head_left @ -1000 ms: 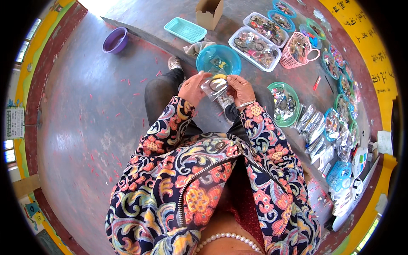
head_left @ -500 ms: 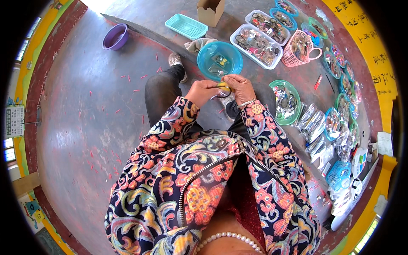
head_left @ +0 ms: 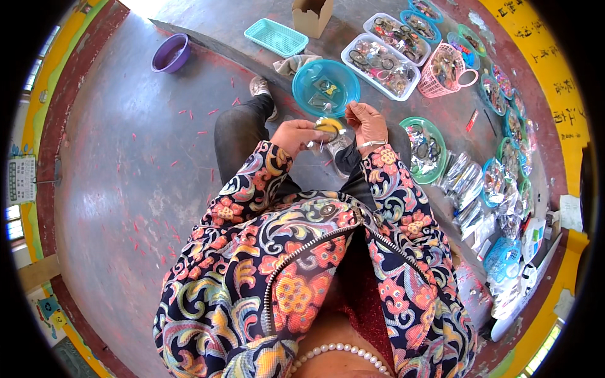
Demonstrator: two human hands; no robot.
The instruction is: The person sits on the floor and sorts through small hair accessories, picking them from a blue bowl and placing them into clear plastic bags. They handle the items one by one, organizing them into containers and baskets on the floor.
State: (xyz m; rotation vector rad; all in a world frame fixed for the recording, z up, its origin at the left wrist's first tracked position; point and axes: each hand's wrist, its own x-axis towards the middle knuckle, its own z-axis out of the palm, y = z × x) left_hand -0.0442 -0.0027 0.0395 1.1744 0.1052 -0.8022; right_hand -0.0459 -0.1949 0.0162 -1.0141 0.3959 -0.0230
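Note:
My left hand (head_left: pixel 295 136) is closed on a dark hair tie with a yellow ornament (head_left: pixel 329 127), and clear plastic seems to surround it. Just to its right, apart from the hair tie, my right hand (head_left: pixel 367 123) has its thumb and fingers pinched together. Whatever is between them is too small to make out. Beyond both hands stands a blue basin (head_left: pixel 302 88), in which lies a small yellow piece (head_left: pixel 329 88) among clear packaging.
White plastic trays (head_left: pixel 403 96) of hair ties and a pink basket (head_left: pixel 431 88) stand at the far right. A green basin (head_left: pixel 417 178) and a pile of clear packets (head_left: pixel 463 183) lie right of my knee. Far left are a purple basin (head_left: pixel 165 63) and a turquoise tray (head_left: pixel 268 44).
My hands have drawn apart: the right hand has let go of the hair tie and moved slightly right. The hair tie stays in my left hand.

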